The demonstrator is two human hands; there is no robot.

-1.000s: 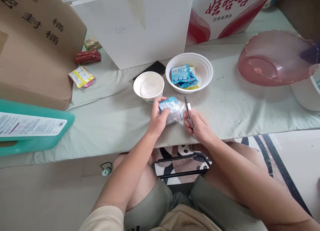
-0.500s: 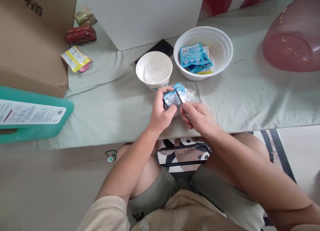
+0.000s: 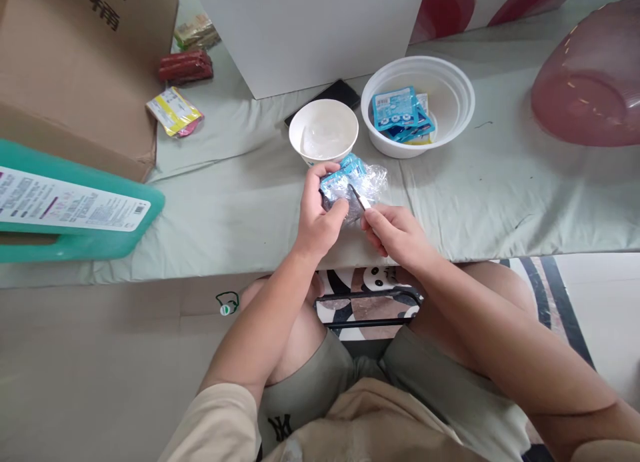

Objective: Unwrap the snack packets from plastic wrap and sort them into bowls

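Note:
My left hand point(image 3: 320, 215) grips a bundle of blue packets wrapped in clear plastic point(image 3: 353, 182), held just above the table's front edge. My right hand point(image 3: 395, 234) holds a small blade point(image 3: 357, 197) whose tip rests against the plastic wrap, right next to my left thumb. Just behind the bundle stands a small white bowl point(image 3: 324, 130) with something clear in it. To its right, a larger white bowl point(image 3: 419, 105) holds several loose blue packets point(image 3: 400, 112).
A pale green cloth point(image 3: 500, 182) covers the table. A white box point(image 3: 310, 29) and a black phone point(image 3: 330, 95) sit behind the bowls. A pink basin point(image 3: 590, 82) lies far right. At left are a cardboard box point(image 3: 75, 69), a teal container point(image 3: 70, 215), and yellow and red packets point(image 3: 175, 109).
My right hand moved the blade from beside the bundle onto the plastic wrap. Both hands drew closer together around the bundle, and the view tilted down slightly.

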